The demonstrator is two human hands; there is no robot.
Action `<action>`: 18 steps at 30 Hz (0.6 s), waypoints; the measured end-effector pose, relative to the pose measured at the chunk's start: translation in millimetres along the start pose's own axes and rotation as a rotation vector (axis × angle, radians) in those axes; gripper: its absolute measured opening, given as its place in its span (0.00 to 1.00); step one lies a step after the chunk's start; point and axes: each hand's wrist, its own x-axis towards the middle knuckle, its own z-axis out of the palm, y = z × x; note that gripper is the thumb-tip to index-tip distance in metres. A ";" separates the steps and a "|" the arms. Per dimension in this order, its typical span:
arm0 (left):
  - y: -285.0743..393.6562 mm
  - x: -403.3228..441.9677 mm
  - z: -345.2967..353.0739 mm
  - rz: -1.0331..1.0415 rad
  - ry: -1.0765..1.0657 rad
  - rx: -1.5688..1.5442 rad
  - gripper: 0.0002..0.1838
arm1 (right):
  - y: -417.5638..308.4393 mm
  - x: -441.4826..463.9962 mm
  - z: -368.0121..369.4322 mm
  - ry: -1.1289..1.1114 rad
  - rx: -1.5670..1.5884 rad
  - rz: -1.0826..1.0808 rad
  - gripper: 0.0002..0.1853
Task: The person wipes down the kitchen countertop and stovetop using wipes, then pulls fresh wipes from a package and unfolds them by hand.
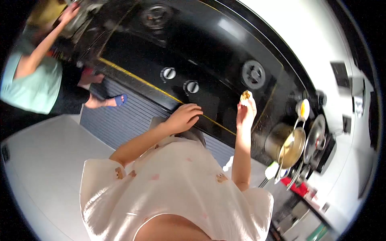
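Note:
My right hand [245, 116] is raised over the right side of a black gas stove [205, 48]. Its fingers pinch a small crumpled white wipe [245, 97] with yellow-brown stains, which looks like tissue or cloth. Just beyond it is the right burner [253, 74], a round metal piece set in the stove top. My left hand [185, 118] rests near the front edge of the counter, fingers loosely bent and holding nothing I can see. Two control knobs [192, 86] stand on the stove just past that hand.
To the right stand a pot [280, 138] with a ladle across it, a lid [315, 138] and a small bowl with something orange [302, 109]. Another person [34, 82] in a light green top is at the left, reaching forward. A grey ribbed mat [116, 120] covers the floor.

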 end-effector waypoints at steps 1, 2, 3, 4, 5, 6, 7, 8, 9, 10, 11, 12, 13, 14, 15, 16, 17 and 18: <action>0.2 -9.8 -2.1 -0.011 0.061 0.006 0.11 | 3.8 -0.8 4.9 -0.030 0.007 0.012 0.13; -0.2 -17.4 -3.9 -0.056 0.079 -0.002 0.11 | 3.8 -4.7 15.8 -0.068 0.005 0.031 0.13; 1.0 -25.8 -4.3 -0.104 0.096 -0.016 0.10 | 6.4 -4.6 20.0 -0.120 0.030 0.051 0.14; 2.4 -36.2 -3.9 -0.155 0.116 -0.030 0.10 | 10.8 -4.6 23.2 -0.174 0.056 0.077 0.14; 3.8 -46.2 -2.2 -0.147 0.183 0.019 0.09 | 14.5 -5.8 27.0 -0.217 0.036 0.085 0.14; 2.5 -54.9 0.1 -0.175 0.202 0.004 0.09 | 17.4 -7.8 31.5 -0.220 0.034 0.106 0.13; 2.4 -65.7 4.3 -0.204 0.222 -0.017 0.09 | 20.7 -11.2 37.9 -0.230 0.005 0.110 0.14; 3.9 -77.2 7.5 -0.236 0.243 -0.041 0.09 | 24.9 -14.8 44.6 -0.239 -0.026 0.116 0.16; 6.5 -88.3 7.6 -0.298 0.223 -0.079 0.10 | 29.0 -17.3 52.4 -0.304 -0.034 0.131 0.15; 9.1 -100.2 7.3 -0.326 0.242 -0.067 0.10 | 34.7 -20.5 64.8 -0.346 -0.049 0.158 0.13; 11.2 -114.5 6.4 -0.351 0.261 -0.057 0.10 | 41.7 -27.7 78.9 -0.387 -0.066 0.181 0.12; 13.3 -128.4 6.4 -0.378 0.278 -0.050 0.10 | 47.7 -36.6 93.8 -0.426 -0.084 0.205 0.11; 14.1 -142.9 6.4 -0.408 0.331 -0.011 0.10 | 56.0 -47.2 113.1 -0.429 -0.144 0.228 0.10; 16.5 -156.8 2.0 -0.444 0.385 -0.042 0.10 | 68.6 -55.3 128.4 -0.535 -0.183 0.240 0.10; 22.0 -170.9 -3.6 -0.477 0.443 -0.070 0.10 | 80.1 -67.1 145.0 -0.593 -0.218 0.280 0.10; 24.6 -185.3 -7.6 -0.506 0.503 -0.098 0.10 | 91.1 -80.6 163.2 -0.651 -0.254 0.317 0.10; 23.7 -202.7 -8.2 -0.510 0.587 -0.107 0.10 | 100.4 -97.2 182.0 -0.779 -0.262 0.352 0.10; 28.0 -217.4 -12.2 -0.589 0.636 -0.099 0.10 | 113.8 -113.2 197.8 -0.869 -0.256 0.381 0.10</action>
